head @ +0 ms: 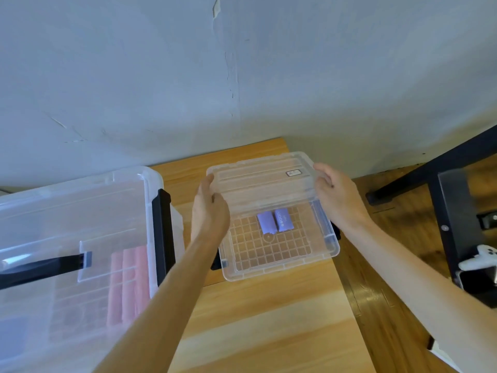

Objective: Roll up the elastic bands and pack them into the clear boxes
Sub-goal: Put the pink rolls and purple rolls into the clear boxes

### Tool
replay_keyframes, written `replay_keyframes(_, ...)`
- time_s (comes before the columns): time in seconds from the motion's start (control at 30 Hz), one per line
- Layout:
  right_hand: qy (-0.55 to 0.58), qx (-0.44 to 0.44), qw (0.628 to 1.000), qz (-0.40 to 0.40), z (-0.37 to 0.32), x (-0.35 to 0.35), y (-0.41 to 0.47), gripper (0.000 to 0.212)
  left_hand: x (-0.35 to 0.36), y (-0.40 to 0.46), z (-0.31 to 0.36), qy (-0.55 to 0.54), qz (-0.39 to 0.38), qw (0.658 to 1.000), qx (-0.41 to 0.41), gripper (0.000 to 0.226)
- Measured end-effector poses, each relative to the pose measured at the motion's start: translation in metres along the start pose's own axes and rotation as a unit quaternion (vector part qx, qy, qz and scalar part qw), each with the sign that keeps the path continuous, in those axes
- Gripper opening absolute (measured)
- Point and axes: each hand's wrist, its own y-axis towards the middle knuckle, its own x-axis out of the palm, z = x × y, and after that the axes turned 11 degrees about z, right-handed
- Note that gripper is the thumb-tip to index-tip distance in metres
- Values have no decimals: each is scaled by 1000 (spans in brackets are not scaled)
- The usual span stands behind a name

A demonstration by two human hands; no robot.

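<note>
Lid of the small clear box held up over its far half, tilted, near edge lifted. Left hand clamped on the lid's left edge, thumb over the rim and fingers tucked under; right hand curled round the right edge the same way. Two purple rolled elastic bands lying side by side on the gridded floor inside, toward the back, touching each other. Pink rolls already sitting in the big clear box on the left, lid on, black latch down, black handle across the top.

Handling-wise: lid probably feather-light but bendy thin plastic, a bit slick, so best gripped at both short ends like this, not by one corner or it'll twist. Rolls look soft and springy, likely to unroll if bumped, so better pinched across the middle. Wooden table underneath, white controller off to the right.
</note>
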Motion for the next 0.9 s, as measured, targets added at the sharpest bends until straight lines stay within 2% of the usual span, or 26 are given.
replay_keyframes(0.17,33,-30,998,50,33,5,-44,42,2,-36,-44,-39,44,998,39,50)
replay_keyframes(0.37,58,-56,993,84,60,11,-74,46,-1,-61,-69,-61,36,996,48,51)
replay_keyframes(0.9,59,-74,990,105,107,21,-91,48,5,-80,-106,9,12,995,101,61)
